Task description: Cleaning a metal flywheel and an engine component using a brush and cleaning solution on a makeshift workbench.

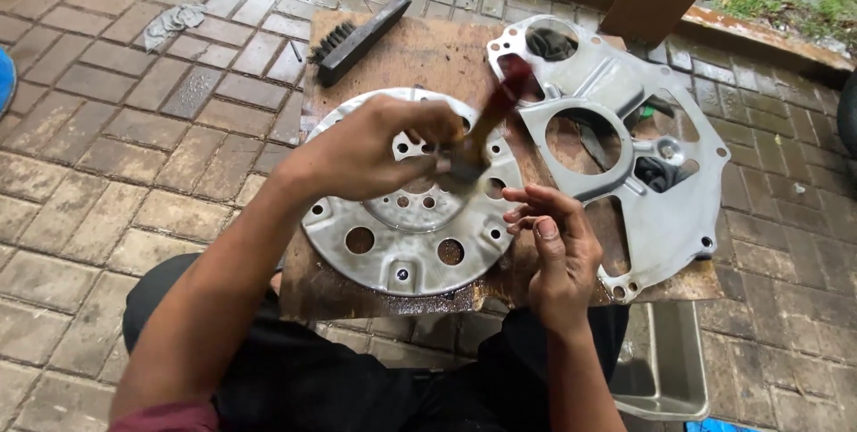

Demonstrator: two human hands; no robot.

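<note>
A round metal disc (375, 253) with several holes lies flat on a wet wooden board (420, 57). My left hand (375, 151) hovers over the disc, shut on a paintbrush (486, 120) with a red-brown handle; its bristles touch the disc near the centre. My right hand (553, 253) rests at the disc's right edge, fingers loosely curled and touching the rim, holding nothing.
A flat grey metal plate (665, 218) with large cut-outs lies to the right, partly on the board. A black wire brush (357, 39) sits at the board's far-left edge. A rag (174, 21) lies on the brick paving. A grey tub (669, 369) stands at lower right.
</note>
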